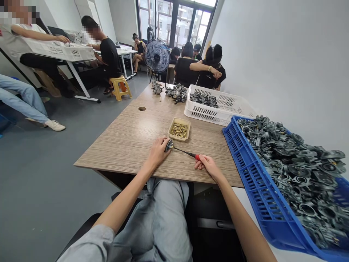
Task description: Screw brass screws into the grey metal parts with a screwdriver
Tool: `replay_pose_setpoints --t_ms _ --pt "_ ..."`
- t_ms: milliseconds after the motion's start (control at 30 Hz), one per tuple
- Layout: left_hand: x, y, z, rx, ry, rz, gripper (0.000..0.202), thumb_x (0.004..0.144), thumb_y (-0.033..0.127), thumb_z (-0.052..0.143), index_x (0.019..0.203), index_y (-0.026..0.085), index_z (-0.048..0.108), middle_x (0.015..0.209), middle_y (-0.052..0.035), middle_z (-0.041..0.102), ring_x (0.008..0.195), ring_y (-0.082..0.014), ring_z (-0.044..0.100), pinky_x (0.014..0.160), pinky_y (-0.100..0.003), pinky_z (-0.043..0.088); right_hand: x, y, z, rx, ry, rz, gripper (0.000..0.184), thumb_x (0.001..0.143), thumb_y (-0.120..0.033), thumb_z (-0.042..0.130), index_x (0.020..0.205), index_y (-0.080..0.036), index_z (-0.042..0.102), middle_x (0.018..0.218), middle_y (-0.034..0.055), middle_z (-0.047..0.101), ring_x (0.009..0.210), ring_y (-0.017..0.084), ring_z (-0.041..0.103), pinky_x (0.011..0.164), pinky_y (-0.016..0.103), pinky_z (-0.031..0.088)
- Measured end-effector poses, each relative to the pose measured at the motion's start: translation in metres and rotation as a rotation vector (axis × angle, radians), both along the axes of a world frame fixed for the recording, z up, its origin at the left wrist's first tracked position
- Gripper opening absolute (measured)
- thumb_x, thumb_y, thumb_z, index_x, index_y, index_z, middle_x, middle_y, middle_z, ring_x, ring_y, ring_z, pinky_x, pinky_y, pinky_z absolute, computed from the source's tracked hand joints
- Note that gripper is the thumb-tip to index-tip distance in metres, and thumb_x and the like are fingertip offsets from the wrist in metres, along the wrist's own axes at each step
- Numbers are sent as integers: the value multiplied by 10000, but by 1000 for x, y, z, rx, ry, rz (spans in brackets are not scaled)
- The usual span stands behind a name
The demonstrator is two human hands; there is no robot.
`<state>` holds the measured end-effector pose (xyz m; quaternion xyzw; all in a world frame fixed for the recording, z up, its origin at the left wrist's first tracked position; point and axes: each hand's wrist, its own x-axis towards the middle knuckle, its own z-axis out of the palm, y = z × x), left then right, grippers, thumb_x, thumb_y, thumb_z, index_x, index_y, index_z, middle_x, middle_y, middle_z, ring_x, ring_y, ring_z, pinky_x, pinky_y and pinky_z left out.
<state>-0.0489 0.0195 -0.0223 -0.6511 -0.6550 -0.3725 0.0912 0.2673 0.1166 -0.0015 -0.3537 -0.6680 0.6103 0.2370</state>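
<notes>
My left hand (159, 153) is closed around a small grey metal carburetor body (168, 145), held on its side on the wooden table. My right hand (206, 165) grips the red handle of a screwdriver (188, 153) with a long dark shaft. The shaft runs left to the carburetor body, where a small brass-coloured piece shows at the tip. Whether the tip sits in that piece is too small to tell. Just beyond my left hand stands a beige tray (179, 138) of small brass fittings (179, 130).
A blue crate (247, 165) heaped with metal carburetor bodies (297, 160) stands at the right. Behind it, a white basket (203, 114) holds dark parts. Assembled carburetors (177, 93) lie at the table's far end. A fan (157, 56) and several seated people are farther off.
</notes>
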Motion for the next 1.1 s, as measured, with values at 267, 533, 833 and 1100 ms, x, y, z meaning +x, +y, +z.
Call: replay_pose_setpoints --t_ms 267,533,833,1100 --pt "-1 0 0 8 14 -3 462 988 233 777 1438 229 669 1396 -140 695 1279 -352 656 1093 -499 587 0 1 -2 15 10 11 764 865 -963 702 900 -200 729 759 101 822 600 154 632 605 284 494" --pt "0 0 1 -2 11 2 476 981 235 774 1445 251 666 1397 -134 691 1286 -351 651 1107 -510 581 -1 0 -4 16 25 0 766 855 -967 709 913 -203 721 759 98 824 591 150 620 598 280 486" --pt "-1 1 -2 0 6 10 470 982 243 770 1441 248 668 1404 -138 693 1280 -357 654 1101 -511 579 -1 -1 -1 39 16 4 753 869 -963 700 889 -210 727 765 100 826 596 160 625 602 288 492" --pt "-1 1 -2 -7 2 7 468 988 261 762 1446 245 667 1405 -142 689 1294 -359 649 1108 -516 577 -2 -1 -1 38 5 7 770 854 -980 692 894 -211 722 765 103 820 596 164 618 596 289 483"
